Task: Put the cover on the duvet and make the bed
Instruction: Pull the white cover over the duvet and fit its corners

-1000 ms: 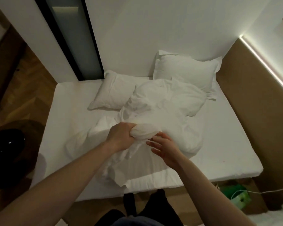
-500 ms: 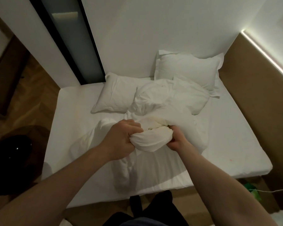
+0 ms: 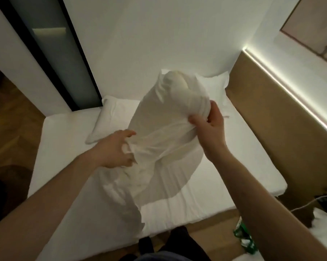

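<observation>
Now both hands grip the cover lifted over the bed: left hand bunching its edge, right hand clamped higher. Pillow behind; mattress bare either side.

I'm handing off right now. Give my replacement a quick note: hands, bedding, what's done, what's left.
Left hand: gripping the lower gathered edge of the white cover.
Right hand: gripping the cover higher up, beside a bunched lump inside it.
The cover is lifted above the mattress; two pillows lie at the head.
Done: cover picked up.
Left: spread the duvet in the cover, then make the bed.
</observation>
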A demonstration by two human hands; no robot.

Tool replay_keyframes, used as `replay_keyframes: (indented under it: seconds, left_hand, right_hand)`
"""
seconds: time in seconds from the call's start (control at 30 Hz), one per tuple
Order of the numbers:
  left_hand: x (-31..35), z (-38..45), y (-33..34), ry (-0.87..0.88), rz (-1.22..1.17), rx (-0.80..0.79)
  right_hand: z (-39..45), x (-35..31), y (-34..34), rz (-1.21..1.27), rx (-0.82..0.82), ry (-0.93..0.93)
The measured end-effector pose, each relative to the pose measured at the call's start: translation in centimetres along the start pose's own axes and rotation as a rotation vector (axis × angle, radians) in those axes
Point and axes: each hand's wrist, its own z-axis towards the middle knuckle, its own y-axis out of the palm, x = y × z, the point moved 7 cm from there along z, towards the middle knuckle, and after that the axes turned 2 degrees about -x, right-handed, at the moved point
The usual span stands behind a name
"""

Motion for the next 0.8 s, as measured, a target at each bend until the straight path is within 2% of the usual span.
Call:
replay_keyframes:
  seconds: [0.03,0.07,0.13,0.2,0.33,0.5,0.63,0.73,0.8]
  left_hand:
    - [2.3,0.1,1.5,0.046,-0.042,-0.073]
    - [4.8,0.3,3.0,0.115,-0.103,-0.074]
    - [8.7,1.4,6.0,0.219,-0.167,0.038]
    - [10.7,2.5,7.4,0.233,-0.170,0.168]
    - [12.0,3.1,7.6,0.259,-0.244,0.301]
    - [17.2,4.9,7.5,0.300,-0.152,0.306]
    - [22.7,6.2,9.2,0.190,-0.128,0.342]
    - [26.7,7.0,9.7,0.146,-0.176,0.382]
    - [29.2,7.5,9.8,0.140,-0.162,0.394]
  right_hand:
    - [-0.8,1.1,0.1,-0.005,-0.026,0.034]
    - [-1.6,2.1,0.4,-0.023,-0.064,0.060]
    - [-3.1,3.3,1.1,-0.073,-0.158,0.061]
    - [-4.1,4.2,0.7,-0.108,-0.236,0.050]
    - [-4.7,9.0,-6.2,0.007,-0.269,0.296]
    - [-7.0,19.0,-14.3,-0.555,-0.381,0.472]
    - [-8.6,25.6,-14.6,-0.566,-0.590,0.648]
    - [-7.6,26.7,-13.9,-0.473,-0.581,0.581]
    - [-5.1,26.8,-14.9,-0.443,-0.473,0.465]
